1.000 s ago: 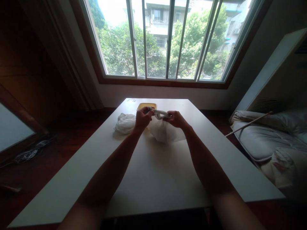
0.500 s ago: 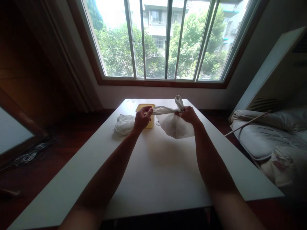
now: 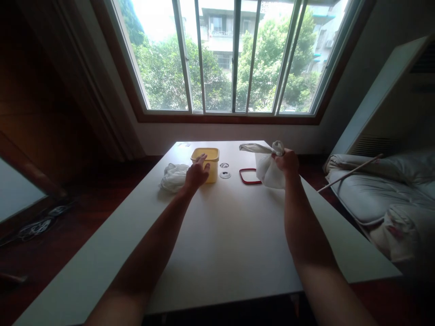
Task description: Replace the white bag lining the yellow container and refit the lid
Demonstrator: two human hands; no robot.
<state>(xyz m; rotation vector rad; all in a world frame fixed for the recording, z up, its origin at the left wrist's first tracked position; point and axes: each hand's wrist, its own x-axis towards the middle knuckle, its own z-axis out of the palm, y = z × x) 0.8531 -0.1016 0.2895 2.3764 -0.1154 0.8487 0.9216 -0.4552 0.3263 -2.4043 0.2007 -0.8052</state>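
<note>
My right hand (image 3: pixel 287 161) grips the twisted neck of a white plastic bag (image 3: pixel 271 173) at the right side of the table. One loose end of the bag sticks out to the left, and its body hangs below my fingers. In front of the yellow bin (image 3: pixel 212 172), my left hand (image 3: pixel 197 173) has its fingers apart and holds nothing; I cannot tell whether it touches the bin. A red square frame (image 3: pixel 250 182) lies flat, partly hidden behind the bag. Left of the bin sits a crumpled white plastic bag (image 3: pixel 174 177).
Two round discs (image 3: pixel 224 175) lie on the white table (image 3: pixel 220 253) between the bin and the red frame. Beyond the table is a wide window (image 3: pixel 234 68). To the right, a stick (image 3: pixel 350 173) rests on grey cushions (image 3: pixel 360 194).
My left hand has let go of the bag's end and moved slightly left to the bin. My right hand has carried the bag to the right, uncovering the red frame and discs.
</note>
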